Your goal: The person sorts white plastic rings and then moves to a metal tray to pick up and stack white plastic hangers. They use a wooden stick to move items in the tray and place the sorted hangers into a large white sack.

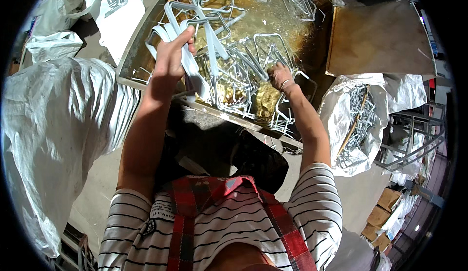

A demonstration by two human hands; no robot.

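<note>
My left hand [171, 56] is closed around a bundle of flat, pale grey loop-shaped frames [195, 73], raised over the near left side of a shallow metal tray [130, 68]. Inside the tray lies a tangle of similar thin grey frames [239, 76], some rounded rectangles, with small loose scraps among them. Down in this pile on the right, my right hand [281, 77] has its fingers curled beside the end of a grey strip. What those fingers hold is hidden. A band circles my right wrist.
Right of the tray stands an open white sack [336, 120] of small grey pieces with a wooden stick [353, 120] in it. A brown board [380, 39] lies behind it. Large white sacks [58, 120] fill the left; cardboard boxes [380, 215] sit at lower right.
</note>
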